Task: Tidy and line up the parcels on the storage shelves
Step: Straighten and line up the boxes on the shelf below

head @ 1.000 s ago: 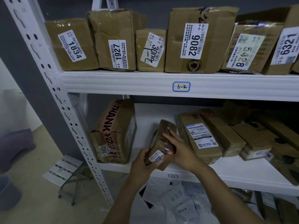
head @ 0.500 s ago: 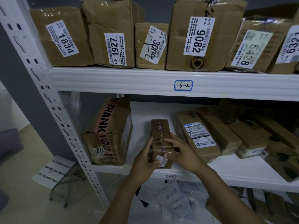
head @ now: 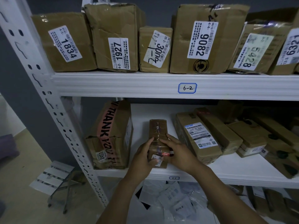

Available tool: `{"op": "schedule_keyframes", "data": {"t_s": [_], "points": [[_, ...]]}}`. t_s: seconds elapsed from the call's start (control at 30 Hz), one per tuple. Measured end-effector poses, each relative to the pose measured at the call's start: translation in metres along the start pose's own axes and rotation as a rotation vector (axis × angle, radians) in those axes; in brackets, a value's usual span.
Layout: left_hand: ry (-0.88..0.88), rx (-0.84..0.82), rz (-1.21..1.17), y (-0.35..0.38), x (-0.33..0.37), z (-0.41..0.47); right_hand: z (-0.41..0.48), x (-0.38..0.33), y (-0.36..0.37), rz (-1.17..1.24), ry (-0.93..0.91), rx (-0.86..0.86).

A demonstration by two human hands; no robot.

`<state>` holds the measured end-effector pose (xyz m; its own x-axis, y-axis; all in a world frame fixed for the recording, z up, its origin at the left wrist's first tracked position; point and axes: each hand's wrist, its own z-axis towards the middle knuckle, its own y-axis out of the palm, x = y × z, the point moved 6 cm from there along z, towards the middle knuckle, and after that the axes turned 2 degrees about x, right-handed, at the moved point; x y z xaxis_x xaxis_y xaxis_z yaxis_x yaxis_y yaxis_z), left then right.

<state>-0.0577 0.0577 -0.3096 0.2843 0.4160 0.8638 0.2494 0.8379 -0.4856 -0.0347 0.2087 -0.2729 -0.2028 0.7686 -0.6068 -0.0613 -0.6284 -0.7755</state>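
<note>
A small narrow brown parcel (head: 157, 131) wrapped in clear tape stands on the lower white shelf (head: 226, 172), near its front edge. My left hand (head: 143, 156) grips its left side and my right hand (head: 178, 151) grips its right side. To its left stands a box with pink "THANK YOU" tape (head: 111, 136). To its right lies a flat box with a white label (head: 197, 136), then several more brown boxes leaning in a loose row. The upper shelf (head: 129, 84) holds an upright row of labelled boxes, such as 1834 (head: 64, 44) and 9082 (head: 202, 39).
The white perforated upright (head: 53, 110) of the rack runs down the left. A small folding step stool (head: 55, 177) stands on the floor left of the rack. Plastic mail bags (head: 171, 201) lie on the level below my hands.
The small parcel has turned from tilted to straight and upright, end-on to me, between both hands. My view has moved slightly closer to the shelf.
</note>
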Motion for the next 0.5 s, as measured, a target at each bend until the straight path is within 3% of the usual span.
{"op": "schedule_keyframes", "data": {"t_s": [0.33,0.5], "points": [[0.055,-0.012,0.122,0.002,0.014,0.001,-0.015,-0.008,-0.019,-0.098,0.067,-0.051],[0.087,-0.023,0.262,-0.006,0.022,0.007,-0.035,0.016,-0.069,-0.392,0.292,0.191]]}}
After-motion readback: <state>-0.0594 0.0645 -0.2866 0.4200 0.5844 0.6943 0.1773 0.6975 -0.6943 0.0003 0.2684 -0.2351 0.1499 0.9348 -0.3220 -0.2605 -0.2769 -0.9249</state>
